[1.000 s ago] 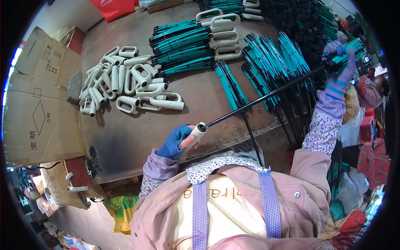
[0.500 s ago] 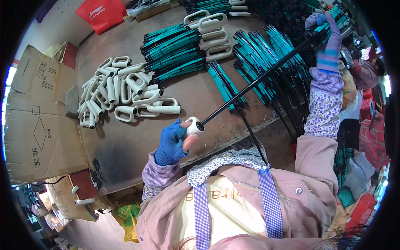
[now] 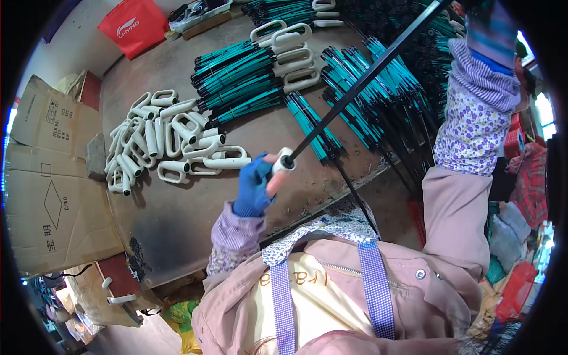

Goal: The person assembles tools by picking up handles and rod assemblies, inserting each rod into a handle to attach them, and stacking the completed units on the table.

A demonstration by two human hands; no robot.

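White handles (image 3: 168, 142) lay piled on the table (image 3: 177, 219) beside teal rods (image 3: 248, 77). Our left hand (image 3: 257, 183) squeezed a white cap (image 3: 284, 163) on a long black rod (image 3: 361, 80), held above the table. Our right hand was hidden.

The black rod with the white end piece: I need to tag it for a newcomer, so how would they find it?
Start at the worn brown worktable and find the blue-gloved left hand near its front edge. That hand grips a white cap, from which the black rod rises diagonally. Unlike the bundled teal rods, it is single, lifted and black.
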